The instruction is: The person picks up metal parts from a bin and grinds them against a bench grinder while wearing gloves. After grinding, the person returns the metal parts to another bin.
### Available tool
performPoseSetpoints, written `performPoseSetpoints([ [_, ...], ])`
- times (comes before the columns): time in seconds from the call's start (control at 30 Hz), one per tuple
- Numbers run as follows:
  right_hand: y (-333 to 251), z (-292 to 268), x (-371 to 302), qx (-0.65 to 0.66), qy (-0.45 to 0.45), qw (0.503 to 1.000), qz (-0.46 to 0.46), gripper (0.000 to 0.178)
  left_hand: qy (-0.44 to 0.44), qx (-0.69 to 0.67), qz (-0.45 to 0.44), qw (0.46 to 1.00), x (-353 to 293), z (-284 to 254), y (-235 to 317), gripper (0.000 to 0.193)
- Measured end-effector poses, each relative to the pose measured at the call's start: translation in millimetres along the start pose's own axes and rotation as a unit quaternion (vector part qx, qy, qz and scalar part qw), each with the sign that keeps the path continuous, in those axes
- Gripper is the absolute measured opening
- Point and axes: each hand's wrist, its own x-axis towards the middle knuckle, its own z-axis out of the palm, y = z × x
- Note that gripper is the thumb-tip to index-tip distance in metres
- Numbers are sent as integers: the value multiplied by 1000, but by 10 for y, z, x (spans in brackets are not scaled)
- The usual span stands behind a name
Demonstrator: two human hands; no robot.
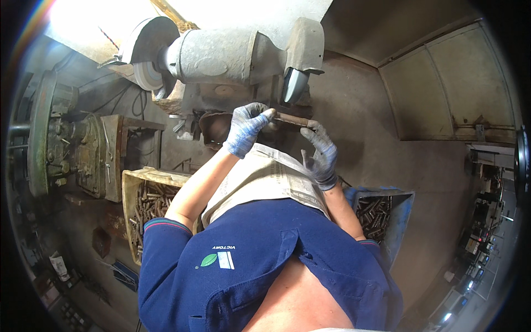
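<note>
Both my hands wear grey-blue work gloves and meet at a short brownish metal rod (292, 119), held level below the right side of a bench grinder (215, 55). My left hand (247, 128) is closed, its thumb and fingers pinching the rod's left end. At the other end, the fingers of my right hand (321, 155) grip the tip, with the thumb apart lower down. The rod is just under the right grinding wheel (296, 87), with a small gap between them. A pale grinding wheel (147, 76) sits in the left guard.
A yellowish bin (130, 191) of metal pieces stands to my left, a blue bin (399, 221) of similar pieces to my right. Newspaper (265, 180) covers my lap. A greenish machine (66, 138) stands far left; a metal cabinet (448, 83) is at the far right.
</note>
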Motion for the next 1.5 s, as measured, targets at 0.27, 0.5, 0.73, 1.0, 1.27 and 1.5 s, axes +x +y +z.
performPoseSetpoints([
  [0.27,207,44,-95,-16,27,997,64,27,-4,13,9,1000,84,-27,-233,17],
  [0.5,727,117,-224,-4,63,989,135,23,19,-26,-32,999,277,22,-467,9],
  [0.73,954,56,-149,82,105,977,165,16,69,-107,-54,990,564,191,-790,7],
  [1.0,1010,391,-55,83,93,975,184,15,117,-47,-56,990,616,-71,-714,9],
  [1.27,1073,374,-62,69,39,980,182,18,117,-37,-70,990,633,-128,-698,8],
  [1.5,1249,140,-188,40,110,965,233,11,96,-60,-78,990,736,168,-872,9],
])
